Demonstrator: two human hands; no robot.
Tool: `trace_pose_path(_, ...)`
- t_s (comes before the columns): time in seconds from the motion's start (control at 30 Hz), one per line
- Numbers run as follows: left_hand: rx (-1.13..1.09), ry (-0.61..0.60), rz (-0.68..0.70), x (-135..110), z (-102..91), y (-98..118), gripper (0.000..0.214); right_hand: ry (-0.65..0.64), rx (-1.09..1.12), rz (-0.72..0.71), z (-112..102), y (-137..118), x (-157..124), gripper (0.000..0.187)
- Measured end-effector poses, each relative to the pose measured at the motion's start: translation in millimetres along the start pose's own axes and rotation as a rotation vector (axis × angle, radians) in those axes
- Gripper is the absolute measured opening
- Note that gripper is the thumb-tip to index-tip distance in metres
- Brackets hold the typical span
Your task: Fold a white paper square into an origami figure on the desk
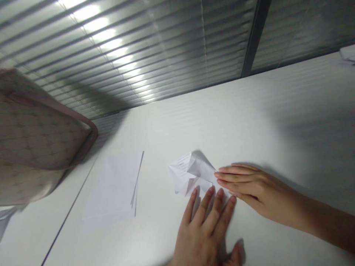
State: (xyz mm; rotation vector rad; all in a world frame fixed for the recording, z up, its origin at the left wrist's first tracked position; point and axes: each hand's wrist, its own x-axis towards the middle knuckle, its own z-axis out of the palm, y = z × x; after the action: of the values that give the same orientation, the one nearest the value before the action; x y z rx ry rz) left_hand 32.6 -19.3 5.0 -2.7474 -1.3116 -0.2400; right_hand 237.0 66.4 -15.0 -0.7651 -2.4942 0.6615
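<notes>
A partly folded sheet of white paper (181,173) lies on the white table (233,122), with creased flaps standing up and some printed text on its left part. My left hand (203,229) rests along its near edge, fingers spread and fingertips on the paper. From the right, my right hand (249,184) lies flat over the paper's right end, fingers stretched out side by side. That end of the paper is hidden beneath my fingers.
Left of the folded paper lies a small stack of white sheets (113,188). A patterned bag with pink trim (39,136) stands at the far left. Blinds behind glass (172,48) rise along the table's back edge. A white object (348,53) sits at the far right corner.
</notes>
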Motion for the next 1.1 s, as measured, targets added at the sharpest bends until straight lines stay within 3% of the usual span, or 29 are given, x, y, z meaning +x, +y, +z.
trace_pose_path(0.57, -0.038, 0.011, -0.008, 1.8, -1.3, 0.2, 0.057, -0.023, -0.014, 0.008, 1.3, 1.4, -0.5, 0.037)
trace_pose_path(0.83, -0.027, 0.075, -0.153, -6.3, -2.0, 4.1, 0.054, -0.011, 0.017, -0.027, -0.3, 5.1, 0.1, 0.039)
trace_pose_path(1.1, -0.012, 0.058, -0.226, -12.8, -14.1, -9.2, 0.044, -0.048, 0.002, -0.025, -1.0, 6.3, 0.2, 0.037)
